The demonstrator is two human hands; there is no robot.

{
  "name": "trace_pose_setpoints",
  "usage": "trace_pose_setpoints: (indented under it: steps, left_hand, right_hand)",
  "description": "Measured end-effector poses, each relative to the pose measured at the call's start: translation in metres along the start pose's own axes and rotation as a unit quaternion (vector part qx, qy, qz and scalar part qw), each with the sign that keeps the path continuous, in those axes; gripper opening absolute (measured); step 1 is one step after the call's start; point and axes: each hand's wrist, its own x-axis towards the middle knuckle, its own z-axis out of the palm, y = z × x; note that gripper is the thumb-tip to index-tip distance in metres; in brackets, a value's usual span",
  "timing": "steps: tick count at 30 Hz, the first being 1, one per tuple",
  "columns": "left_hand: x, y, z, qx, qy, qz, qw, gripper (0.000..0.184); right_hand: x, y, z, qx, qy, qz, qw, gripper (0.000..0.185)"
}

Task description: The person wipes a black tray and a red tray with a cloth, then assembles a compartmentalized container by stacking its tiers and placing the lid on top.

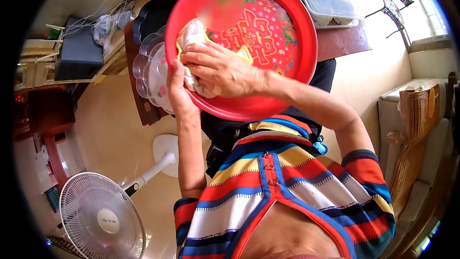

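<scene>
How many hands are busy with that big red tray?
2: the left hand holds the red tray at its edge; the right hand is on the cloth inside it. Some fingers are hidden.

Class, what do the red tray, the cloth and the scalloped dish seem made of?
Red tray: glossy, probably plastic, given its smooth, shiny rim, though enamelled metal is possible. Cloth: matt, soft fabric, bunched in folds. Scalloped dish: shiny, transparent plastic or glass; its edge is see-through.

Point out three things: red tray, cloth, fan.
Red tray [306, 48]: head view, on the rim at image right.
Cloth [193, 32]: head view, on its bunched upper end.
Fan [108, 221]: head view, on the grille's hub.
</scene>
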Motion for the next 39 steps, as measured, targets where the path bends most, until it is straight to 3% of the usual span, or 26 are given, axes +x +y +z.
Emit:
trace_pose_setpoints:
  steps: [1,3,7,11,13,15,17,20,23,25,27,29,32,33,35,39]
  left_hand:
    - [-0.001,0.004,0.002,0.036,0.007,0.03,0.999,0.048]
    - [-0.004,0.009,0.007,0.061,0.03,0.045,0.997,0.048]
    - [-0.008,0.025,-0.002,0.067,0.061,0.092,0.992,0.052]
    - [-0.001,0.027,-0.008,0.056,0.069,0.135,0.987,0.051]
    - [0.003,0.027,-0.002,0.06,0.086,0.142,0.984,0.05]
    - [0.008,0.025,0.001,0.069,0.102,0.151,0.981,0.051]
    - [0.004,0.026,0.008,0.051,0.082,0.107,0.989,0.053]
    - [0.0,0.016,0.006,0.066,0.062,0.081,0.993,0.051]
    - [-0.006,0.01,0.01,0.045,0.042,0.033,0.998,0.049]
    - [-0.009,0.008,0.013,0.043,0.06,0.025,0.997,0.045]
    - [-0.008,0.006,0.014,0.089,0.039,0.013,0.995,0.042]
    - [-0.006,0.006,0.019,0.04,0.043,-0.022,0.998,0.04]
    - [-0.001,0.004,0.023,0.008,-0.005,-0.041,0.999,0.044]
    - [0.0,0.004,0.021,0.034,-0.024,-0.04,0.998,0.046]
    - [-0.001,0.006,0.016,0.087,-0.061,-0.04,0.994,0.049]
    - [-0.002,0.018,0.025,0.121,-0.08,-0.046,0.988,0.054]
  right_hand:
    - [0.005,0.004,-0.015,0.036,-0.03,-0.002,0.999,0.046]
    - [0.002,0.034,-0.025,-0.108,-0.04,-0.011,0.993,0.048]
    - [-0.026,0.084,-0.043,-0.195,0.058,0.189,0.961,0.052]
    - [-0.069,0.064,-0.034,-0.178,0.085,0.205,0.959,0.052]
    - [-0.05,0.022,-0.022,-0.045,0.111,0.215,0.969,0.053]
    - [-0.046,-0.008,-0.005,0.025,0.06,0.163,0.985,0.061]
    - [-0.03,-0.018,0.0,-0.063,-0.004,0.049,0.997,0.057]
    - [-0.011,-0.005,-0.001,-0.002,0.036,0.014,0.999,0.05]
    - [-0.01,0.029,-0.015,-0.036,0.076,0.071,0.994,0.04]
    - [-0.014,0.04,-0.034,0.057,0.076,0.17,0.981,0.045]
    - [-0.008,0.038,-0.048,0.084,0.107,0.174,0.975,0.053]
    - [0.009,0.017,-0.066,0.143,0.113,0.169,0.969,0.049]
    - [0.032,0.002,-0.073,0.041,0.075,0.009,0.996,0.044]
    - [0.037,0.002,-0.076,0.017,0.006,-0.077,0.997,0.047]
    - [0.039,0.003,-0.062,-0.068,-0.056,-0.072,0.994,0.05]
    - [0.054,0.022,-0.069,-0.189,-0.057,-0.121,0.973,0.056]
